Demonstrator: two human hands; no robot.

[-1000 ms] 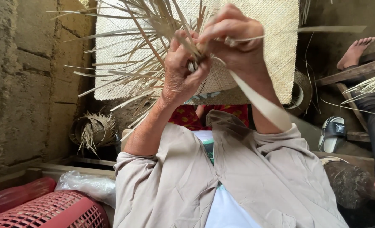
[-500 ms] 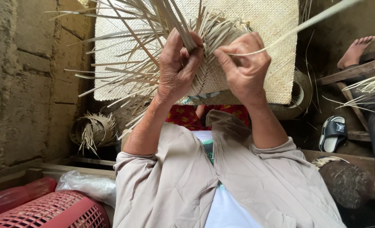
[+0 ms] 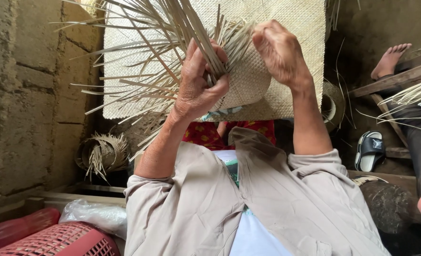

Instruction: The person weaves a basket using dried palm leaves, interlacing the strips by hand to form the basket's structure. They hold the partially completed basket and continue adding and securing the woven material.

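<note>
straw-coloured strips fan up and to the left from the half-woven piece (image 3: 248,80) i hold up in front of me, with a finished woven mat (image 3: 295,47) hanging flat behind it. my left hand (image 3: 198,83) is closed around the bundle of loose strips (image 3: 163,42) right where they leave the woven edge, thumb pressing them to the curved body. my right hand (image 3: 279,50) is curled into a narrow pinch at the top rim; whether a strip lies between those fingertips i cannot tell. to do this well, i judge, the left grip must stay close to the weave so the last rows keep tight while the right draws one strip at a time, flat and untwisted. half a second ago a long strip ran out from my right hand toward the upper right; now it is gone and that hand sits higher on the rim.
</note>
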